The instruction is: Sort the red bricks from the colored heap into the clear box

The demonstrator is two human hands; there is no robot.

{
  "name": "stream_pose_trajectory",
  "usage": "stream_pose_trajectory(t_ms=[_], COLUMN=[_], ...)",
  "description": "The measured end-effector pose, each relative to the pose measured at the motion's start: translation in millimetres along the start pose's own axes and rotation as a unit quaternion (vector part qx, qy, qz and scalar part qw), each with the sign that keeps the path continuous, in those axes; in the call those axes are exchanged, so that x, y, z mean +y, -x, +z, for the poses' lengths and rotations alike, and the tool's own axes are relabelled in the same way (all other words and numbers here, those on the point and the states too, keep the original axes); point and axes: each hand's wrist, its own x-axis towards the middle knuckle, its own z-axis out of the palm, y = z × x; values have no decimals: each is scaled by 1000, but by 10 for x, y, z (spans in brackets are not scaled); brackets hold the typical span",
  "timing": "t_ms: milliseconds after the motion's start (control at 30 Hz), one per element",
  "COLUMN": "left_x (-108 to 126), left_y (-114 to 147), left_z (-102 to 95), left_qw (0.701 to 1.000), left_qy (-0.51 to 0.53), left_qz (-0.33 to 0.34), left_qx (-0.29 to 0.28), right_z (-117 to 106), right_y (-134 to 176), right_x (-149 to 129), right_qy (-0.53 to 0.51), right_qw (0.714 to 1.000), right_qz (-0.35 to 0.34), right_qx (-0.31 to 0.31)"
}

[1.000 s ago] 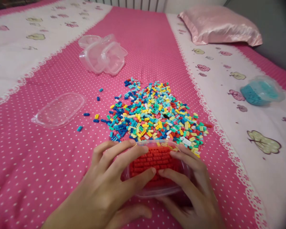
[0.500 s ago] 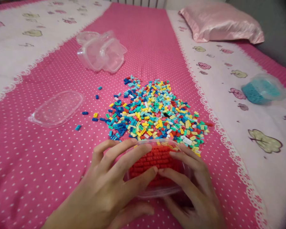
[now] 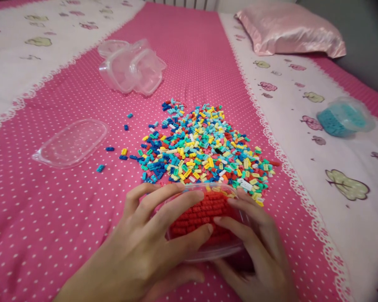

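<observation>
A clear plastic container (image 3: 212,255) stands close in front of me, filled with red toy bricks (image 3: 192,220) packed in neat rows. My left hand (image 3: 148,235) is curved round its left side, fingers along the far rim and thumb reaching over the red bricks. From the right, my right hand (image 3: 260,241) grips the other side, with fingertips over the bricks and the thumb low by the near edge. Whether a lid covers the container I cannot tell. Just beyond it spreads a heap of small multicoloured toy bricks (image 3: 204,142).
A clear lid (image 3: 72,142) lies at the left on the pink dotted bedsheet (image 3: 66,205), with several stray bricks near it. Stacked clear containers (image 3: 132,69) sit farther back. On the right are a container of teal bricks (image 3: 337,119) and a pink pillow (image 3: 292,29).
My right index fingertip has shifted slightly right, apart from the left thumb. The left thumb has slid a little to the right. Both hands stay on the container.
</observation>
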Motion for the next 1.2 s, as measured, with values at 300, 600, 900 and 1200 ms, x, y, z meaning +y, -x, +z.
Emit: stream_pose_trajectory(t_ms=[300,600,900,1200], left_x=[4,-26,-36,-36], left_y=[-22,-35,-31,-27], left_z=[20,23,42,56], left_qw=[1000,1000,1000,1000], left_qy=[10,8,-2,-8], left_qz=[-10,4,9,11], left_qx=[-11,-23,-11,-4], right_z=[-21,-60,-39,-68], right_y=[59,80,75,94], right_x=[30,56,74,79], right_qy=[26,40,37,49], right_qw=[999,998,999,997], right_qz=[-5,-23,-24,-27], right_qx=[-27,-41,-21,-44])
